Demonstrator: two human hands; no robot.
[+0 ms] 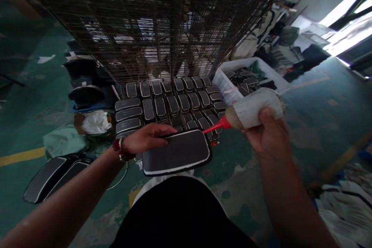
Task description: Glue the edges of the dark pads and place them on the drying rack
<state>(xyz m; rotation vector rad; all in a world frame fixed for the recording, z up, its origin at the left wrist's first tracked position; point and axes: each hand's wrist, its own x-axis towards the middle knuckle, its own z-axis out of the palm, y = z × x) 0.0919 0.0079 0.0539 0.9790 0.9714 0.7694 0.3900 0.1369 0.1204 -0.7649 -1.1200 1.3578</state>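
My left hand (149,137), with a red bracelet at the wrist, grips the upper left edge of a dark rounded panel (177,152). A white line runs along much of the panel's border. My right hand (269,130) is closed around a whitish bottle (255,109) lying nearly on its side. The bottle's red nozzle (216,124) points left, and its tip is at the panel's upper right corner. Beyond the panel, many similar dark pads (173,104) with pale outlines lie in rows on a wire rack.
Tall wire racks (162,19) rise ahead. A white bin (225,85) of dark pieces stands at the right. More panels (52,174) lie at the lower left, near a box with white material (96,122). Bundled material (345,205) sits at the lower right.
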